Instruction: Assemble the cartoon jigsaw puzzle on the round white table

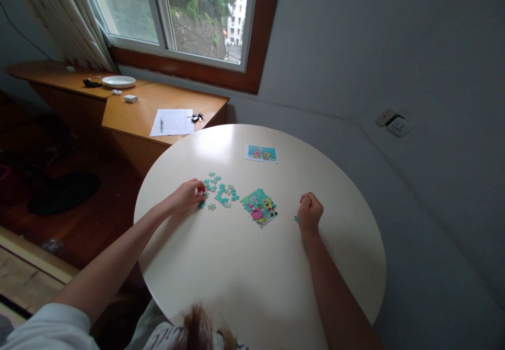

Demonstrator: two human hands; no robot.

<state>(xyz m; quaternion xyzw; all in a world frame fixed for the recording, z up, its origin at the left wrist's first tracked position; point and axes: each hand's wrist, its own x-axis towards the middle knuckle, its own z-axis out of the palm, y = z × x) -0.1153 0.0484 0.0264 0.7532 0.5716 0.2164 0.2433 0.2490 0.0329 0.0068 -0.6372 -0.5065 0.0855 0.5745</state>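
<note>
My left hand is at the left edge of a loose heap of teal jigsaw puzzle pieces. Its thumb and fingers are curled together around a puzzle piece, partly hidden by the fingertips. Right of the heap lies a joined part of the puzzle, showing cartoon figures in pink, yellow and teal. My right hand rests on the table as a closed fist, and the inside of it is hidden. Beside its left edge, a single teal piece pokes out.
A small printed picture of the cartoon lies toward the far side of the round white table. Beyond stands a wooden desk with a paper sheet, keys and a white plate. A wall borders the right side.
</note>
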